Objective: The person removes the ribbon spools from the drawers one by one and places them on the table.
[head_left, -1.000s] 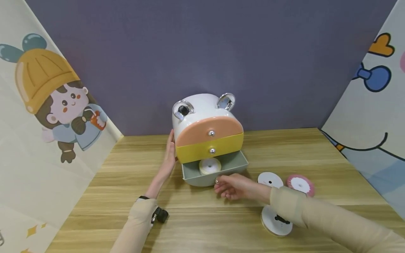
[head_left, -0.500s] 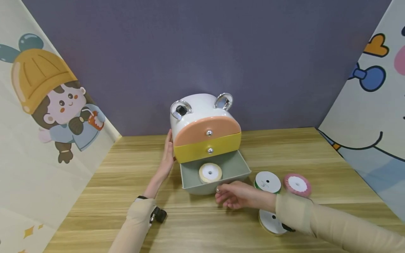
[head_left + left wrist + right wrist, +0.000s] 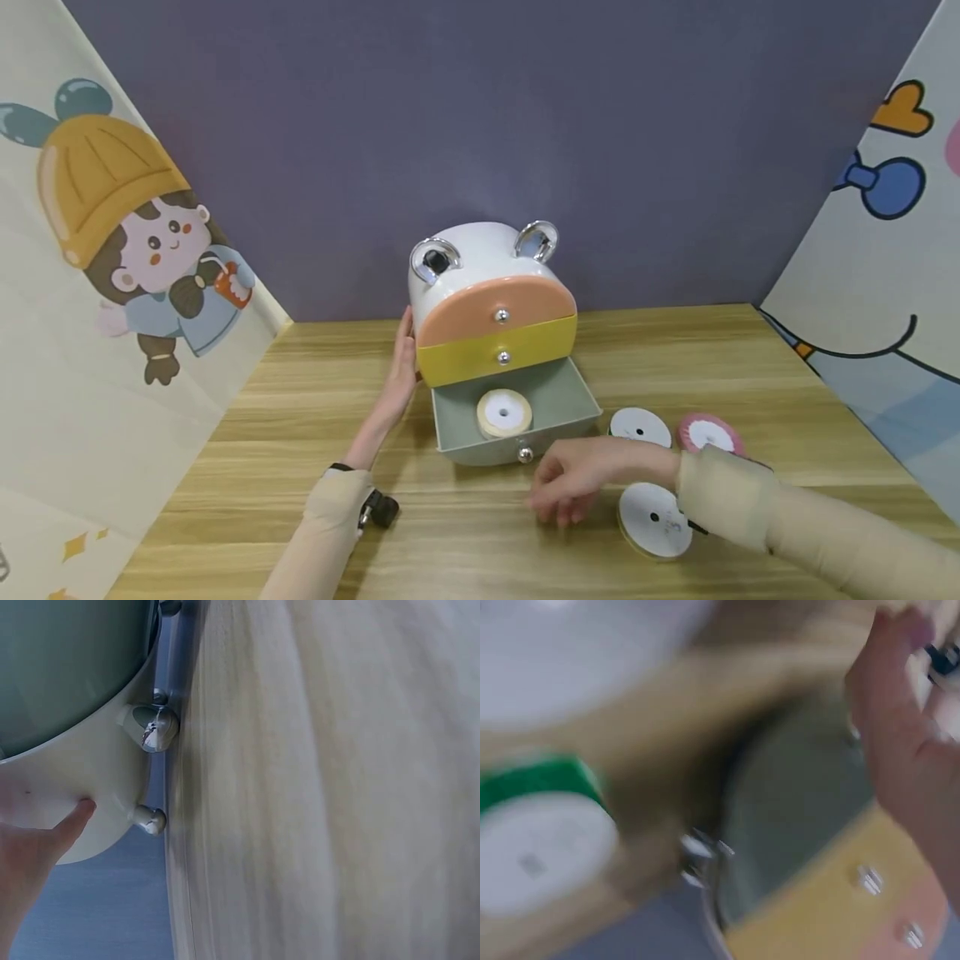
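A small white drawer cabinet (image 3: 480, 242) with silver ears stands by the back wall. Its bottom grey-green drawer (image 3: 558, 387) is pulled out, and a cream-edged ribbon spool (image 3: 493, 412) lies in it. My left hand (image 3: 399, 375) rests along the cabinet's left side, its thumb against the white shell in the left wrist view. My right hand (image 3: 573, 477) is over the table just in front of the drawer's round silver knob (image 3: 525, 455), apart from it, fingers loosely bent and holding nothing. Above, the yellow drawer (image 3: 457, 360) and orange drawer (image 3: 465, 317) are closed.
To the right on the wooden table (image 3: 465, 550) lie a green-edged white spool (image 3: 630, 421), a pink ribbon spool (image 3: 708, 433) and another white spool (image 3: 648, 533). My right forearm partly covers this group. A purple-grey panel (image 3: 637, 167) stands behind the cabinet.
The bottom drawer has slid further out toward me with the spool inside. My right hand has let go of its knob and moved right and nearer. The left hand stays on the cabinet.
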{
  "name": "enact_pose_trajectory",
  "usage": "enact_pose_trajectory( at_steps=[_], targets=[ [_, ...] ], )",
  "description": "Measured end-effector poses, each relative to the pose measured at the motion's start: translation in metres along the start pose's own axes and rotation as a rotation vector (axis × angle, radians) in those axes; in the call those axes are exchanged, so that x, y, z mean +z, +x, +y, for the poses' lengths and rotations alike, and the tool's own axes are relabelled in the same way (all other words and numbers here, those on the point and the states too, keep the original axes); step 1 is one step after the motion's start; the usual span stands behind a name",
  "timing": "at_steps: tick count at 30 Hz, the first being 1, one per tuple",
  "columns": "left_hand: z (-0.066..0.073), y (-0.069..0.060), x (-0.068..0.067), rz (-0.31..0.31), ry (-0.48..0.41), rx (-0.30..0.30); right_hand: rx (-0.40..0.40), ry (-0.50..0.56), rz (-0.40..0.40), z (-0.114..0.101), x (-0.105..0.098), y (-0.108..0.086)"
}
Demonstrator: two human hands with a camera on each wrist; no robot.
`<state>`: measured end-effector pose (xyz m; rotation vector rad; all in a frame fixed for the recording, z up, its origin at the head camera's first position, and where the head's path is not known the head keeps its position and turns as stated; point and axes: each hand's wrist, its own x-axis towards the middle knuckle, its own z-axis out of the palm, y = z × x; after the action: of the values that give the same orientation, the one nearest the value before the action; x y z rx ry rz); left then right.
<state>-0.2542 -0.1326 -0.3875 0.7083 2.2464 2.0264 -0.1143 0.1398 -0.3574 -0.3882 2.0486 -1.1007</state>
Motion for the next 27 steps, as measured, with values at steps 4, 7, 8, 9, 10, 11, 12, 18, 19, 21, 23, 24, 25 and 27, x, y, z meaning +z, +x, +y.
enact_pose_trajectory(
  at_steps=[4, 7, 8, 9, 10, 11, 12, 18, 19, 21, 23, 24, 25, 27],
  targets=[
    [0.002, 0.001, -0.001, 0.007, -0.012, 0.015, -0.181, -0.101, -0.014, -0.031, -0.02, -0.007],
    [0.002, 0.002, -0.001, 0.009, -0.023, 0.013, -0.361, -0.257, 0.172, -0.044, -0.032, 0.001],
    [0.002, 0.002, -0.001, 0.009, -0.026, 0.011, -0.407, -0.323, 0.249, -0.046, -0.034, 0.006],
    [0.001, 0.002, -0.001, 0.008, -0.031, 0.011, -0.437, -0.395, 0.328, -0.046, -0.037, 0.012],
    [0.001, 0.001, -0.001, 0.007, -0.036, 0.009, -0.453, -0.472, 0.404, -0.044, -0.038, 0.018],
    [0.0, 0.001, 0.0, 0.005, -0.041, 0.009, -0.456, -0.542, 0.468, -0.042, -0.039, 0.025],
    [-0.001, 0.001, 0.0, 0.002, -0.044, 0.01, -0.443, -0.605, 0.513, -0.039, -0.04, 0.031],
    [-0.006, 0.0, 0.001, -0.009, -0.053, 0.006, -0.322, -0.838, 0.526, -0.023, -0.042, 0.059],
    [-0.006, 0.0, 0.001, -0.008, -0.056, 0.003, -0.31, -0.861, 0.518, -0.021, -0.042, 0.062],
    [-0.006, 0.0, 0.001, -0.006, -0.058, 0.009, -0.288, -0.903, 0.511, -0.019, -0.042, 0.067],
    [-0.005, 0.0, 0.001, -0.005, -0.059, 0.017, -0.262, -0.931, 0.505, -0.018, -0.041, 0.071],
    [-0.004, 0.0, 0.001, -0.006, -0.058, 0.019, -0.25, -0.934, 0.5, -0.017, -0.041, 0.073],
    [-0.004, 0.0, 0.0, -0.008, -0.055, 0.023, -0.236, -0.933, 0.495, -0.017, -0.041, 0.074],
    [-0.003, -0.001, -0.001, -0.013, -0.051, 0.026, -0.21, -0.93, 0.485, -0.018, -0.04, 0.077]
  ],
)
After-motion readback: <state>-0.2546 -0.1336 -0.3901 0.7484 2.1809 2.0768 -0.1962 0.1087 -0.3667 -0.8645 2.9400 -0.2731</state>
